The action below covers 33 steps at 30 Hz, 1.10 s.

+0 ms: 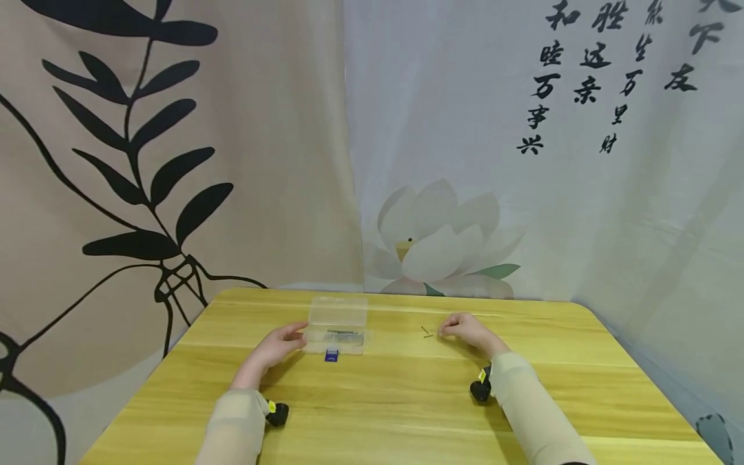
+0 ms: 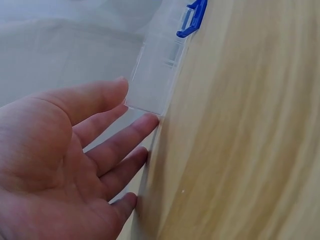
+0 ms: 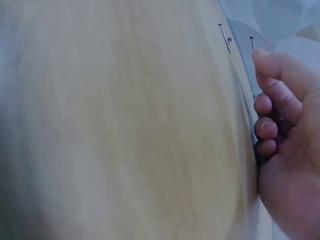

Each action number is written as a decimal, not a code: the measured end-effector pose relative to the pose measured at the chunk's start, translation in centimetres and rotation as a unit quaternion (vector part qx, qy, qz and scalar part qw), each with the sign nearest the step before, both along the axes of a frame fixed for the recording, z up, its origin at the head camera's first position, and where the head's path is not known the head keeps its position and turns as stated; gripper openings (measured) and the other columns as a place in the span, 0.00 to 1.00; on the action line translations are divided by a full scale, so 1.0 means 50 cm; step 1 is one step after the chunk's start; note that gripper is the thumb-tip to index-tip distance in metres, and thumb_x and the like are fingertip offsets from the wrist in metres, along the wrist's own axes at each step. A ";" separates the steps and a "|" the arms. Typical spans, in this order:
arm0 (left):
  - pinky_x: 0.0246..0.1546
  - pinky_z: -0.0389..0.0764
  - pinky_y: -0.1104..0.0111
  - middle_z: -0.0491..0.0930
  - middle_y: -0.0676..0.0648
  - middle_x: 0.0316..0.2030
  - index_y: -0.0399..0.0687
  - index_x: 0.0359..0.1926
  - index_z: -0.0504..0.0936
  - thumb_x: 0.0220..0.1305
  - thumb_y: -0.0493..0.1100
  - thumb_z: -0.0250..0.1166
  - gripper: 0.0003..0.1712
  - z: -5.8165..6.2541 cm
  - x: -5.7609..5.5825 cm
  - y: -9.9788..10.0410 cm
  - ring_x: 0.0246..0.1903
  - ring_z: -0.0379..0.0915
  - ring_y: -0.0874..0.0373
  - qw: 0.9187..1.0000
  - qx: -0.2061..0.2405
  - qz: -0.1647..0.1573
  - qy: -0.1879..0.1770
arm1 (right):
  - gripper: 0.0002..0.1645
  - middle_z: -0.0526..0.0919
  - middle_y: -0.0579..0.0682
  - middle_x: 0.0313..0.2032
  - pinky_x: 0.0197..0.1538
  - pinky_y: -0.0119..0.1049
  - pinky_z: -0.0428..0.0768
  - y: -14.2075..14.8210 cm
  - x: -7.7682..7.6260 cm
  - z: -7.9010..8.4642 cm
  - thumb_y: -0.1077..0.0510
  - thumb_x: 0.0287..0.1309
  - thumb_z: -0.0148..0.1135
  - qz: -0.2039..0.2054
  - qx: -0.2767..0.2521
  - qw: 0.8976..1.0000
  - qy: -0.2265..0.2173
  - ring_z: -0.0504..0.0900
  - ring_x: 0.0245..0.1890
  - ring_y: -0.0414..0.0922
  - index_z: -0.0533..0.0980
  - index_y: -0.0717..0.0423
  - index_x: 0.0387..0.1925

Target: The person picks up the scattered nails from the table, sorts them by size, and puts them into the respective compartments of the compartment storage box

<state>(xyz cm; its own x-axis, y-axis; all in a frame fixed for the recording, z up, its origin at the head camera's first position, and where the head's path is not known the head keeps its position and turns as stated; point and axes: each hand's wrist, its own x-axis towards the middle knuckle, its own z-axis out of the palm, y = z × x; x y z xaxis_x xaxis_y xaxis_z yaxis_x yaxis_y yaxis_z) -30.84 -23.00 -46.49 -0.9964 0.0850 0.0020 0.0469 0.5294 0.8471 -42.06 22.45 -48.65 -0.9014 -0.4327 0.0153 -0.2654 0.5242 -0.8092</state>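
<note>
On the left, my left hand (image 1: pixel 280 345) rests its fingertips and thumb against the end of a clear plastic box (image 2: pixel 150 82), fingers loosely extended. The box's lid (image 1: pixel 338 311) is raised, and a blue latch (image 1: pixel 331 355) sits on its front. Inside lie several thin metal pieces (image 1: pixel 345 332). My right hand (image 1: pixel 469 330) pinches a thin nail (image 3: pixel 252 43) between thumb and index finger, its small round head pointing up past the fingertips. The other fingers of that hand curl in. Just left of it, small nails (image 3: pixel 225 38) lie on the table.
The yellow wood-grain table (image 1: pixel 372 400) spreads beneath both hands. Behind its far edge hangs a printed cloth (image 1: pixel 442 129) with leaves, a lotus and writing. Small black cameras (image 1: pixel 278 414) are strapped at both wrists.
</note>
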 end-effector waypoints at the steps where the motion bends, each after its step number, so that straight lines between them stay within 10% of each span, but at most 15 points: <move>1: 0.58 0.68 0.45 0.72 0.30 0.58 0.38 0.68 0.67 0.69 0.40 0.60 0.28 -0.001 0.000 -0.001 0.59 0.66 0.35 1.000 -0.001 0.000 0.000 | 0.08 0.81 0.50 0.40 0.40 0.38 0.71 0.000 0.000 0.001 0.57 0.62 0.64 -0.001 -0.001 1.000 -0.003 0.74 0.38 0.44 0.84 0.59 0.36; 25: 0.57 0.68 0.45 0.74 0.31 0.56 0.39 0.68 0.68 0.70 0.41 0.60 0.28 -0.006 0.001 -0.006 0.58 0.68 0.36 0.999 -0.037 -0.012 0.024 | 0.14 0.83 0.54 0.40 0.38 0.40 0.74 -0.025 0.012 0.035 0.58 0.66 0.59 0.021 -0.018 1.000 0.008 0.73 0.34 0.44 0.81 0.67 0.42; 33: 0.58 0.67 0.44 0.75 0.33 0.55 0.40 0.68 0.68 0.70 0.41 0.59 0.28 -0.009 -0.002 -0.004 0.58 0.68 0.37 0.998 -0.055 -0.018 0.034 | 0.14 0.84 0.52 0.43 0.54 0.50 0.75 -0.076 0.006 0.068 0.56 0.65 0.61 0.025 -0.027 0.999 0.022 0.79 0.46 0.47 0.81 0.65 0.42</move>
